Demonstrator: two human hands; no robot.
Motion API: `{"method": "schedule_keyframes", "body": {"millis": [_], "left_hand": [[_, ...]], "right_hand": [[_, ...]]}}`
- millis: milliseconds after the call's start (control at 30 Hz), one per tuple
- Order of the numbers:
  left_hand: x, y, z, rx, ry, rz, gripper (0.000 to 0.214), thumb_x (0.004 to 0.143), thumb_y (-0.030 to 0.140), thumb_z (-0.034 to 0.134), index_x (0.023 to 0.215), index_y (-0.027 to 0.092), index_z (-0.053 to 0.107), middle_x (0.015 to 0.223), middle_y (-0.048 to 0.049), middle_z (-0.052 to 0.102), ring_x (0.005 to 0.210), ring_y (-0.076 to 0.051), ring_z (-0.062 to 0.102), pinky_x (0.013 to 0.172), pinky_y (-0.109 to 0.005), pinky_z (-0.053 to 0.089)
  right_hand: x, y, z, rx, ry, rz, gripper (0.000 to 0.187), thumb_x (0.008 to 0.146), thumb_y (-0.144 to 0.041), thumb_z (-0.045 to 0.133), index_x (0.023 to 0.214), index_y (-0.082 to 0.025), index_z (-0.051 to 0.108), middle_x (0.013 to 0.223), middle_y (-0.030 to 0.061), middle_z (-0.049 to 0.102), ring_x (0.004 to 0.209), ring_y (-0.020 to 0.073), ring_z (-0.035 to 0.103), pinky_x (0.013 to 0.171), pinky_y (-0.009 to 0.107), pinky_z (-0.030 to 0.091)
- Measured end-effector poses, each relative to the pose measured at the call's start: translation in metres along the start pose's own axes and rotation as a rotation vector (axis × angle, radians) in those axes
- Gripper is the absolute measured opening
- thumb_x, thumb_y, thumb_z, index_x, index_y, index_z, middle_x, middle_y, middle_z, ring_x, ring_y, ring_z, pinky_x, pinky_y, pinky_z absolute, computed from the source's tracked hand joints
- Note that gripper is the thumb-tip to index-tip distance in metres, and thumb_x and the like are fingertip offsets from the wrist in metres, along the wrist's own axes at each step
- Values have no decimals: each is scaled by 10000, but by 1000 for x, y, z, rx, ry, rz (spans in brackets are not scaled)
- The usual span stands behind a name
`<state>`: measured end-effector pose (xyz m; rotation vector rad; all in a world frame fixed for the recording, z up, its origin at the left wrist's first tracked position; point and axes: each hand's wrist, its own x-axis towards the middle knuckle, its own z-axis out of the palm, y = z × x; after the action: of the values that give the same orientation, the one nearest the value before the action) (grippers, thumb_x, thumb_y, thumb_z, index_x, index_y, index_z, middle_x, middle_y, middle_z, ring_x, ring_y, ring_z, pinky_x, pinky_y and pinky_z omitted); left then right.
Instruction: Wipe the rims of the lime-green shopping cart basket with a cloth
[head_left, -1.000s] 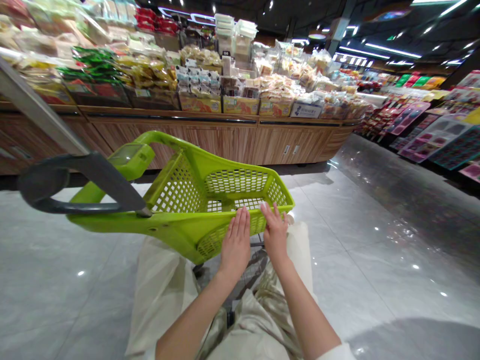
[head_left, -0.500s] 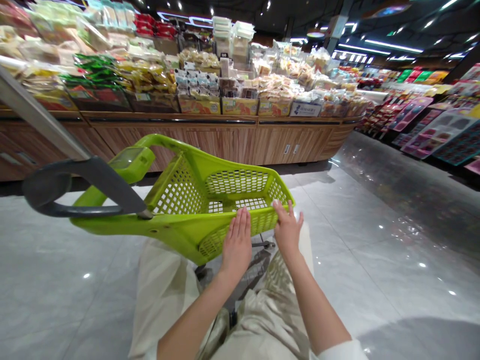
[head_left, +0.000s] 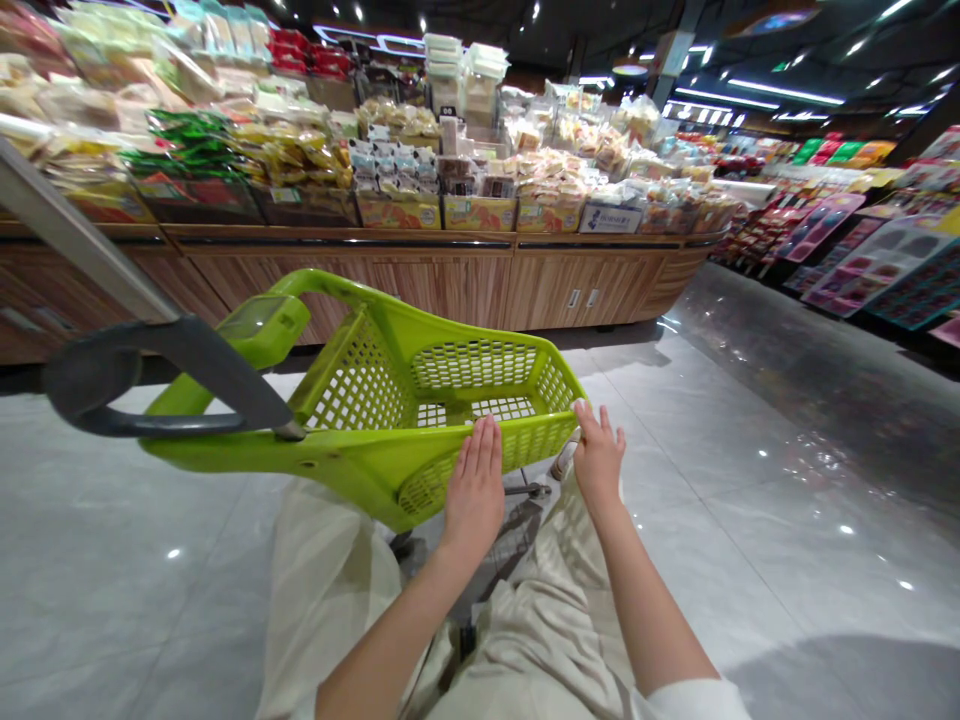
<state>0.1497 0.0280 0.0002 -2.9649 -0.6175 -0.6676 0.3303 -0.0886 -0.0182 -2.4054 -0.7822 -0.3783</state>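
A lime green plastic shopping basket [head_left: 352, 460] with a grid of holes sits in front of me, nothing visible inside it. My left hand [head_left: 474, 487] lies flat against its near wall, fingers stretched up to the rim. My right hand [head_left: 598, 458] is at the basket's right corner, fingers spread, only the fingertips near the edge. A dark grey handle [head_left: 150, 375] on a metal bar sticks out at the left. My light trousers show below the basket.
A long wooden display counter [head_left: 450, 275] piled with packaged snacks runs across the back. More racks of goods [head_left: 862, 260] line the right side. Glossy grey tile floor [head_left: 750, 500] spreads to the right and left of me.
My right hand has slid rightwards along the basket's near rim to its right corner and spread its fingers. My left hand has stayed flat on the wall.
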Motion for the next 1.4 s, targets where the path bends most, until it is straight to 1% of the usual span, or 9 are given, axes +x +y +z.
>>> {"method": "schedule_keyframes", "body": {"millis": [200, 300, 500, 567, 767, 1067, 1167, 1300, 1400], "left_hand": [[1, 0, -1, 9, 9, -12, 778, 843, 102, 429, 1551, 36, 116, 1635, -144, 188, 1525, -248, 87, 1233, -441, 233], [0, -2, -4, -3, -8, 6, 795, 837, 109, 433, 1555, 47, 98, 1638, -143, 177, 1524, -248, 89, 1234, -441, 226], [-1, -3, -6, -41, -5, 24, 839, 832, 101, 429, 1559, 61, 12, 1637, -161, 165, 1522, -252, 104, 1229, -465, 233], [-1, -2, -6, -36, -2, 21, 844, 828, 98, 431, 1558, 58, 9, 1637, -162, 161, 1523, -253, 101, 1229, -466, 233], [-2, -3, -6, -6, -2, -2, 802, 845, 105, 423, 1555, 39, 54, 1634, -162, 176, 1525, -249, 76, 1231, -456, 232], [-3, -4, -8, 4, -25, 17, 793, 837, 114, 449, 1546, 16, 108, 1633, -170, 167, 1525, -255, 71, 1235, -446, 226], [-2, -1, -6, -3, 0, 1, 789, 833, 97, 437, 1547, 23, 113, 1629, -171, 185, 1522, -261, 85, 1231, -456, 239], [-2, -1, -4, 20, 3, -2, 742, 858, 112, 423, 1537, -2, 146, 1628, -169, 187, 1521, -260, 86, 1236, -441, 232], [-3, -3, -6, 29, 0, 5, 749, 866, 116, 415, 1547, 22, 117, 1632, -152, 185, 1521, -249, 93, 1237, -434, 231]], "right_hand": [[-27, -83, -2, 80, -194, -425, 785, 778, 27, 365, 1486, -312, 384, 1520, -12, 462, 1491, 185, 267, 1203, 544, 172], [-18, -58, -6, 78, -171, -358, 760, 789, 15, 381, 1458, -342, 426, 1498, -21, 491, 1493, 208, 266, 1194, 585, 154], [10, 22, -6, 51, -19, 74, 664, 815, -32, 379, 1399, -318, 514, 1471, 16, 523, 1459, 279, 339, 1133, 658, 226], [4, 8, -4, 42, -16, 68, 663, 810, -28, 380, 1400, -298, 517, 1477, 25, 515, 1466, 290, 322, 1132, 656, 233], [-32, -76, -2, 59, -145, -405, 781, 791, 11, 403, 1496, -323, 370, 1508, -5, 481, 1494, 198, 262, 1204, 543, 173], [14, 17, -4, 19, -7, 47, 620, 841, -41, 375, 1377, -309, 537, 1452, 20, 546, 1458, 279, 338, 1123, 651, 243], [3, -14, 2, 45, 5, -10, 660, 800, -11, 380, 1381, -282, 537, 1459, 35, 541, 1469, 274, 312, 1134, 628, 242], [-25, -81, 6, 123, -106, -346, 782, 745, 20, 397, 1462, -291, 432, 1507, 5, 486, 1493, 194, 259, 1196, 512, 195], [-29, -86, 3, 106, -135, -421, 760, 788, 9, 378, 1472, -319, 409, 1505, -8, 487, 1497, 187, 250, 1199, 529, 172]]}}
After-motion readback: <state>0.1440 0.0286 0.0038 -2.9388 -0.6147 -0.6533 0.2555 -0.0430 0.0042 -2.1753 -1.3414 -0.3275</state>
